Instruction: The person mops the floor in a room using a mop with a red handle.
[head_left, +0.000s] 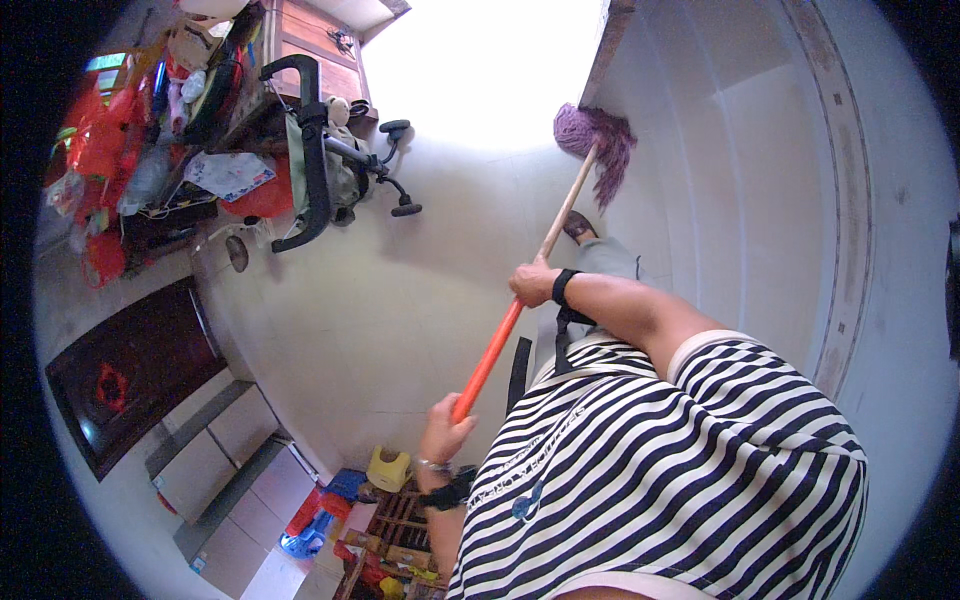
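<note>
My left hand (448, 431) is wrapped around the end of the mop's orange handle sleeve (491, 360). Further down the same pole, my right hand (534, 283) grips the place where the orange sleeve meets bare wood (571, 196). The mop's head (592, 139), a thick bundle of purple strands, is at the far end, by the wall's edge near the bright opening. Its strands hang to one side. Just short of the mop head is my dark shoe (579, 225).
A stroller (311, 150) with black wheels stands at the upper left, beside a wooden cabinet (315, 41) and heaped bags. A loose shoe (237, 253) lies on the pale floor (337, 322). Steps (217, 457), a yellow stool (388, 468) and a wooden rack (405, 525) are at lower left.
</note>
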